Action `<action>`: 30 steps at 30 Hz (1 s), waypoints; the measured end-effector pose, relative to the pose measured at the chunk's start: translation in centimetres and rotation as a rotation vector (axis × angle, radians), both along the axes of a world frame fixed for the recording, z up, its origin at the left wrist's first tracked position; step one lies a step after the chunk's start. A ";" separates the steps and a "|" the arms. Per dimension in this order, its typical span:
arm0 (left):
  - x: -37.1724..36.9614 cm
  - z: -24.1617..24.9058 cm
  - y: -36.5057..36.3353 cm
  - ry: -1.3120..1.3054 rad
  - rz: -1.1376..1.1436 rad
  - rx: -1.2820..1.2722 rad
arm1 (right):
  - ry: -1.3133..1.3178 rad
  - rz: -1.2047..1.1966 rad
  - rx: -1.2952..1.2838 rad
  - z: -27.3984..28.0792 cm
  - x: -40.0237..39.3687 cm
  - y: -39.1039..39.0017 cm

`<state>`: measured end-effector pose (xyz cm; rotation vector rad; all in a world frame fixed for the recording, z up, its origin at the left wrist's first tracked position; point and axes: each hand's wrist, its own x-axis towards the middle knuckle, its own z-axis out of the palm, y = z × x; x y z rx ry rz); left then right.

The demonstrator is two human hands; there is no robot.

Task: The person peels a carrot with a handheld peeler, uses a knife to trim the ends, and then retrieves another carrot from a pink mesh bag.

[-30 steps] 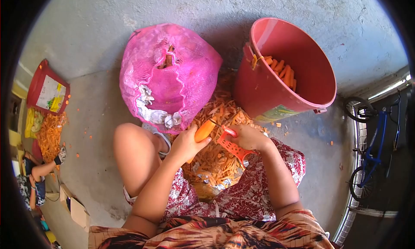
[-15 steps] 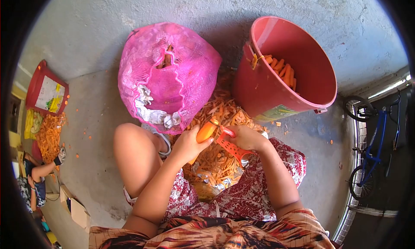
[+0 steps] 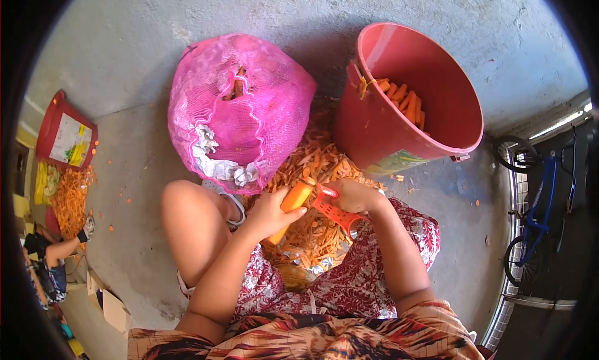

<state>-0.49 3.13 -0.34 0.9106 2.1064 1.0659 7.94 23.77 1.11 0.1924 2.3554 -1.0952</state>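
Note:
My left hand (image 3: 272, 215) is closed around a peeled orange carrot (image 3: 296, 197), which slants with its top end up and to the right. In my right hand (image 3: 354, 196) is a red peeler (image 3: 337, 214) with holes along its handle, its head right at the carrot's upper end. Below both hands a heap of carrot peelings (image 3: 318, 235) lies between my legs. Beyond it on the left stands a pink mesh sack (image 3: 284, 119), gathered open at the front, with crumpled paper (image 3: 228, 171) and a few carrots (image 3: 237, 87) showing inside.
A red bucket (image 3: 399, 126) holding peeled carrots (image 3: 405, 102) leans at the back right by the wall (image 3: 299, 10). At far left are another red bucket (image 3: 47, 132), more peelings (image 3: 70, 197) and a seated person (image 3: 56, 260). A blue bicycle (image 3: 541, 216) stands at right.
The carrot has tilted slightly and shows more of its length in my left hand. The peeler stays at its upper end, with only small shifts of my right hand.

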 end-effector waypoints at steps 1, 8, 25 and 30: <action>-0.1 0.3 0.0 0.238 -0.035 -0.056 | -0.019 0.017 0.010 -0.2 0.0 0.1; 0.0 -0.1 -0.2 -0.523 -0.041 0.115 | 0.037 -0.039 -0.077 0.1 -0.1 -0.3; -0.8 0.7 -1.0 -1.256 -0.344 0.201 | 0.244 0.121 -0.256 -1.1 0.0 -0.8; -1.0 1.0 -1.0 -1.024 -0.337 0.092 | 0.019 0.126 -0.170 -0.7 0.2 -0.7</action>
